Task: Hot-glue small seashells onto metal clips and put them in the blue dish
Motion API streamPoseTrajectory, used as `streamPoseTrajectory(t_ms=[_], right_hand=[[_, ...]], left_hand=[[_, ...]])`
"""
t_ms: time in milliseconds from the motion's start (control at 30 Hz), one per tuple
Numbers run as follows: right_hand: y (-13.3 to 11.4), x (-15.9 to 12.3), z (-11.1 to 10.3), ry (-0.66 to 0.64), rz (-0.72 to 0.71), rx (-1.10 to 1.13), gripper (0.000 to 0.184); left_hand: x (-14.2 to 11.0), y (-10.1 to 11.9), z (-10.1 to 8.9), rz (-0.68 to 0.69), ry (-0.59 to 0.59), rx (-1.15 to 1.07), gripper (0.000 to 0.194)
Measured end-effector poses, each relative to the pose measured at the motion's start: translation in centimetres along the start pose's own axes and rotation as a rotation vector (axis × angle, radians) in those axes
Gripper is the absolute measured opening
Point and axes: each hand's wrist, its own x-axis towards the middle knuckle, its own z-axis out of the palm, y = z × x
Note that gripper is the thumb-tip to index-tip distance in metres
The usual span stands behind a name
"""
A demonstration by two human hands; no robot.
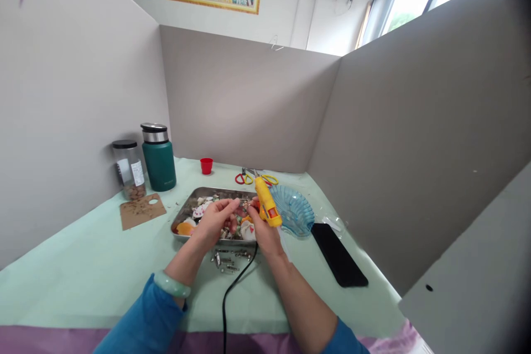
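Observation:
A yellow hot glue gun (267,202) is in my right hand (265,235), its nozzle pointing up and away from me. My left hand (216,222) is pinched, close to the right fingertips. Some small shiny piece (244,206) shows between the two hands, too small to name. Both hands are over a metal tray (179,228) filled with small colourful ornaments. Several metal clips (226,259) lie in front of the tray. From the glue gun a black cord (232,286) runs down toward the table's front edge.
At the left stand a green thermos (159,163) and a clear jar (131,174), with a brown card (141,213) before them. Behind are a red cup (206,166) and scissors (240,178). A blue shell-shaped dish (295,210) and black phone (338,254) lie right. Grey partitions (249,99) enclose the table.

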Motion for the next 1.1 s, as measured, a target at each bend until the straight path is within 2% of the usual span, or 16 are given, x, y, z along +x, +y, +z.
streamPoseTrajectory(t_ms=[367,733,1000,1100], right_hand=[[-0.66,-0.44,0.0,-0.016,-0.13,-0.101,0.011],[-0.48,-0.5,0.0,-0.022,-0.149,-0.109,0.01],[-0.55,-0.54,0.04,-0.015,-0.124,-0.08,0.01],[-0.61,-0.48,0.12,-0.008,-0.07,-0.055,0.012]], left_hand=[[-0.28,0.43,0.04,0.02,0.007,-0.028,0.031],[-0.23,0.38,-0.04,0.028,0.0,-0.035,0.03],[-0.22,0.25,0.06,0.031,0.002,-0.039,0.03],[-0.19,0.23,0.07,0.027,0.006,-0.05,0.033]])
